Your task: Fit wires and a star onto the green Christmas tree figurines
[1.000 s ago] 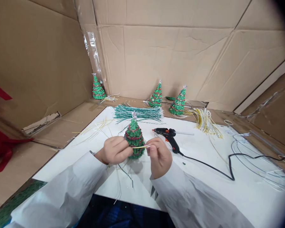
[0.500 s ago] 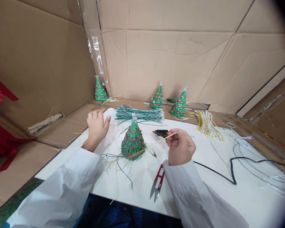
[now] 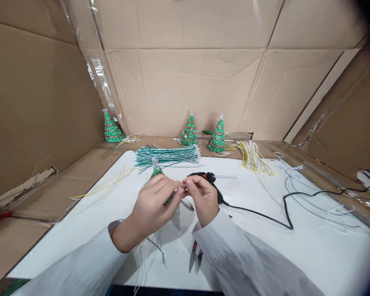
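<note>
Half a second ago the hands were apart, the left one spread open; now they have come together near the middle of the bench (image 3: pixel 296 246), so the work appears to sit at their fingertips. The right hand (image 3: pixel 204 197) pinches a thin yellowish strand (image 3: pixel 184 186); the fingertips of the left hand (image 3: pixel 156 205) meet it there, but whether they grip it too I cannot tell. The decorated tree (image 3: pixel 156 171) stands on the bench behind the left hand, which now covers all but its upper part and some green lower down; contact between them cannot be made out. The glue gun (image 3: pixel 215 177) lies just beyond the right hand, partly hidden by it, its black cable (image 3: pixel 255 209) running toward the right edge. Snips (image 3: pixel 193 255) lie near the near edge, partly covered by the right sleeve (image 3: pixel 234 246). A green-and-white bundle (image 3: pixel 169 157) lies along the far edge, a yellow-and-white bundle (image 3: pixel 254 159) near the far right corner, and three more trees (image 3: pixel 217 137) stand beyond the far edge.
</note>
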A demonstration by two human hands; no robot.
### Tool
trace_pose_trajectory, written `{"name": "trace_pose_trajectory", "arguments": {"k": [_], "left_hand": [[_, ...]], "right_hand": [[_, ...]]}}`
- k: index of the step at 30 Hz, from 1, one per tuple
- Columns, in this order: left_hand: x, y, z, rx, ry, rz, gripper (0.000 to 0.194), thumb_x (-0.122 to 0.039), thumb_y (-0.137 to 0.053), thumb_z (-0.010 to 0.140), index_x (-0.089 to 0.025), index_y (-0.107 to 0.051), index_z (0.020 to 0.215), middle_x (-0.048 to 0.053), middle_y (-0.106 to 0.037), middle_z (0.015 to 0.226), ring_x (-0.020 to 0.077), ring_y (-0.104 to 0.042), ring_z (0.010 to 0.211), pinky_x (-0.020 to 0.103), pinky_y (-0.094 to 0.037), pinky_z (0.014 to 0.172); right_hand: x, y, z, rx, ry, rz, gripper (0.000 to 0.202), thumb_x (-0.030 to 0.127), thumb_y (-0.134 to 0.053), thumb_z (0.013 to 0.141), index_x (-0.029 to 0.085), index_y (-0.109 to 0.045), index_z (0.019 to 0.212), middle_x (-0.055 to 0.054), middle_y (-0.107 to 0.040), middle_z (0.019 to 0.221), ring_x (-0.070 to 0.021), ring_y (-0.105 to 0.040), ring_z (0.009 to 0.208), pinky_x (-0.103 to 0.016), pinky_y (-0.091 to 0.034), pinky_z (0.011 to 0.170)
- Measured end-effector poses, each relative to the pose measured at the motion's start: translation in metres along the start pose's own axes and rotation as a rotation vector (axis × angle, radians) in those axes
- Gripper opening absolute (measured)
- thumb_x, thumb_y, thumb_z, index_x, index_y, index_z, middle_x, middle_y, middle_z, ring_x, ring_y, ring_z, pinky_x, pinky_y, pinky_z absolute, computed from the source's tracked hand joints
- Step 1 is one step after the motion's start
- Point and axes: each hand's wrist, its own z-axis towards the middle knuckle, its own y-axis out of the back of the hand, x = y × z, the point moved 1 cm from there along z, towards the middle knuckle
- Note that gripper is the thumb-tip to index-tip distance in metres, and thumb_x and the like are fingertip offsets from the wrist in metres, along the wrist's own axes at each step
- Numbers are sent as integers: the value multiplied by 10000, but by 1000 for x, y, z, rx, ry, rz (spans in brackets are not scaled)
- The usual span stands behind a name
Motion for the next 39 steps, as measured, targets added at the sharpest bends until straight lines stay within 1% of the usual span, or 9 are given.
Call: {"name": "trace_pose_trajectory", "arguments": {"k": [5,12,20,25,30,32,35,37,39], "left_hand": [[-12,-17,-6,-34,41,38,123,-136,-569,910,-191,-587,1019,45,-735,814,163,-684,688,287,-531,636],[-11,-14,-19,-51,106,13,32,-218,-613,900,-202,-586,896,-37,-651,606,96,-606,494,208,-474,483],[-8,-15,-23,-77,25,66,65,-146,-630,856,-191,-585,846,-49,-574,527,107,-545,468,227,-424,473],[-15,-19,-29,-1,-6,77,97,-123,-615,852,-174,-599,771,-35,-579,531,110,-514,453,257,-378,469],[-25,-23,-36,80,-3,6,269,-144,-524,905,-189,-527,640,-39,-515,481,112,-483,425,280,-321,441],[-25,-21,-36,59,32,-22,243,-139,-483,932,-181,-544,701,-30,-557,518,109,-517,444,263,-350,456],[-22,-17,-35,20,83,-50,194,-143,-459,955,-167,-559,790,-16,-598,567,104,-553,471,238,-380,472],[-20,-16,-34,16,91,-63,227,-141,-455,955,-180,-536,746,-24,-574,541,102,-537,450,238,-368,459],[-20,-16,-34,25,87,-77,257,-137,-464,945,-191,-511,698,-28,-562,525,105,-542,450,240,-376,466]], "right_hand": [[1,5,1,3,63,-39,187,379,-662,784,201,-679,727,-17,-651,707,-141,-616,670,-261,-540,576],[-2,6,-2,105,51,-66,127,271,-674,760,222,-736,660,1,-614,641,-138,-586,621,-283,-492,579],[0,4,-5,100,86,-68,139,219,-687,713,211,-687,574,-10,-628,644,-150,-605,651,-290,-508,601],[1,6,-4,10,82,-12,184,310,-619,849,185,-624,714,31,-574,686,-61,-502,420,-190,-401,362],[3,14,-2,-109,186,34,219,348,-401,990,224,-508,845,54,-540,682,-58,-482,409,-159,-333,329],[4,14,-4,-68,232,-4,270,394,-387,1000,220,-536,856,38,-552,691,-64,-486,442,-171,-336,356],[8,9,-9,124,301,-114,330,494,-542,916,198,-642,810,-2,-600,679,-103,-534,531,-222,-409,449],[10,6,-13,229,358,-179,311,482,-620,865,197,-684,756,-25,-640,679,-144,-587,622,-264,-469,544],[11,6,-13,228,405,-221,283,413,-615,880,199,-679,706,-25,-642,661,-152,-599,657,-274,-480,591]]}}
